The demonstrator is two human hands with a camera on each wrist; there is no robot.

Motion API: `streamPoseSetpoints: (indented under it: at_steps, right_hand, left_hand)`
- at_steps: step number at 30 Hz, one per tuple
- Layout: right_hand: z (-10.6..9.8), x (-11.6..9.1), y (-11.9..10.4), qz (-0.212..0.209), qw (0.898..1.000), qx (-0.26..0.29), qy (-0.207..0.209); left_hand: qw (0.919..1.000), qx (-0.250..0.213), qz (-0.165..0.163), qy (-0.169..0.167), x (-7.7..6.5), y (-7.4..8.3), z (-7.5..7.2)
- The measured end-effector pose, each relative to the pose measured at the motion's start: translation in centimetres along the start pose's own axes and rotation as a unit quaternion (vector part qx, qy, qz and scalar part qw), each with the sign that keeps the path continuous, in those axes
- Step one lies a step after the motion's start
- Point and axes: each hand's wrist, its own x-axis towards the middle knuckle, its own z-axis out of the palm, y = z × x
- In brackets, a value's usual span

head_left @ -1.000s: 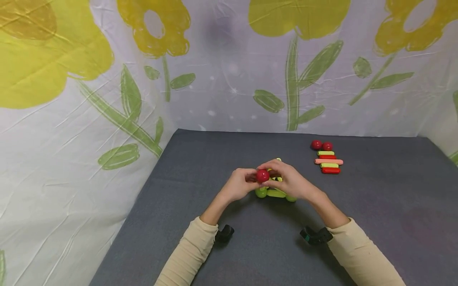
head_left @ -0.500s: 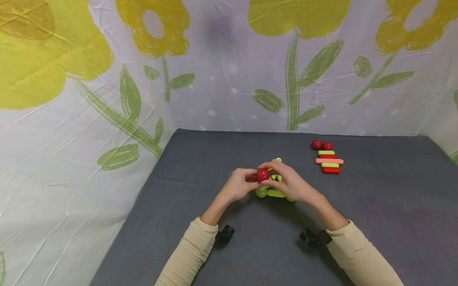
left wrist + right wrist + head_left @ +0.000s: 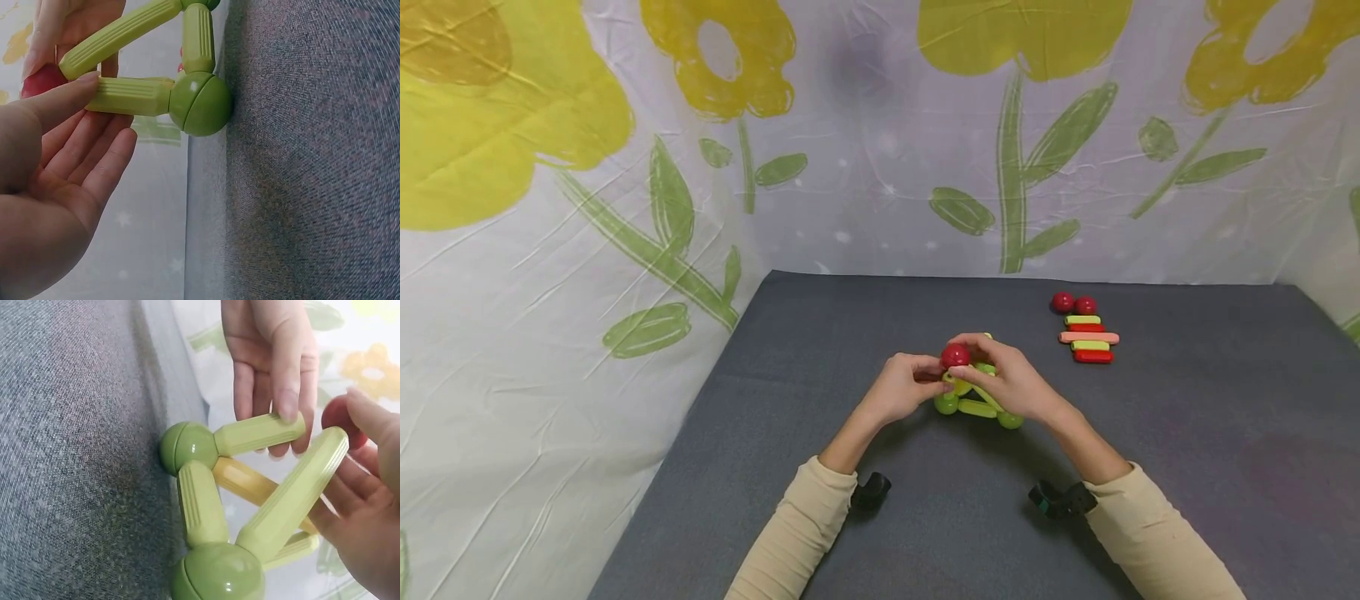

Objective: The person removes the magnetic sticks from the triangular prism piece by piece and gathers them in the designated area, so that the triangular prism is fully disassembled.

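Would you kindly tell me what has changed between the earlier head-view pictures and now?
The red ball has shifted slightly up and rightward in the head view, along with the right hand, which holds it throughout. More of the green frame now shows. The left hand, two other red balls and the row of coloured sticks stay put.

A flower-patterned cloth (image 3: 865,192) hangs behind a dark grey table (image 3: 1210,417).
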Motion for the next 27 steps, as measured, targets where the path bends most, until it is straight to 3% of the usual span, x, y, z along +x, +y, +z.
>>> streamPoseSetpoints:
  at_steps: [6, 14, 27]
  right_hand:
    - [-0.13, -0.25, -0.12, -0.019, 0.997, -0.057, 0.039]
    - [-0.24, -0.16, -0.41, -0.013, 0.997, -0.062, 0.036]
    - [0.09, -0.17, -0.16, -0.051, 0.992, -0.109, 0.035]
  left_hand:
    - [1.0000, 0.000, 0.004, -0.004, 0.01, 0.08, 0.00]
    - [1.0000, 0.004, 0.006, -0.001, 0.03, 0.15, -0.09]
    - [0.9999, 0.009, 0.012, 0.000, 0.01, 0.12, 0.02]
